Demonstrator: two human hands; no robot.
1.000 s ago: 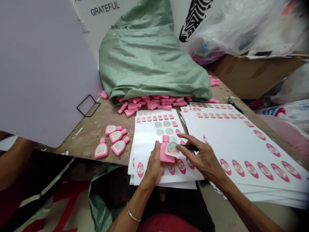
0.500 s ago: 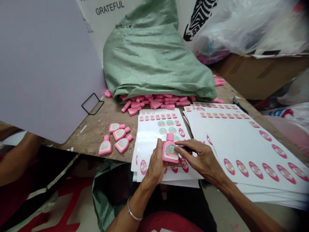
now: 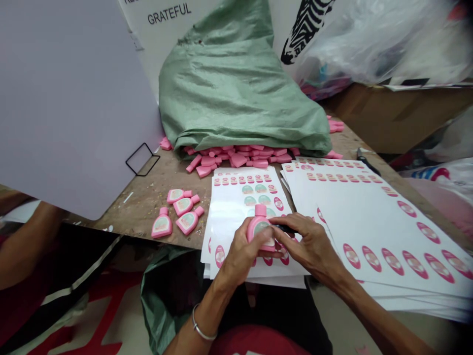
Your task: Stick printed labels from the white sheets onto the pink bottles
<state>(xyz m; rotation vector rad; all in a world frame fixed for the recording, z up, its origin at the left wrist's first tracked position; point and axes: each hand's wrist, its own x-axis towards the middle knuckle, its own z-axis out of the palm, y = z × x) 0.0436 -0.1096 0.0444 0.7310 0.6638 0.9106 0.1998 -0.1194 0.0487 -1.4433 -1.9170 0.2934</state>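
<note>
A small pink bottle point(image 3: 260, 212) with a pale green label is held upright by my left hand point(image 3: 240, 254), whose thumb lies across the label. My right hand point(image 3: 308, 241) pinches a thin dark tool point(image 3: 285, 228), and its fingertips touch the bottle's right side. Under both hands lies a sheet of stickers point(image 3: 231, 207), with green and pink ones on it. To the left, several labelled pink bottles point(image 3: 187, 221) rest on the wooden table point(image 3: 138, 207).
A green sack point(image 3: 240, 93) stands behind a heap of pink bottles point(image 3: 238, 158). More sticker sheets point(image 3: 354, 212) are stacked at the right, near dark-handled scissors point(image 3: 367, 161). A grey panel point(image 3: 74, 98) and another person's arm point(image 3: 33, 241) are at the left.
My left thumb has moved from the bottle's left edge onto the front of its label. My right hand stays at the bottle's right side with the dark tool.
</note>
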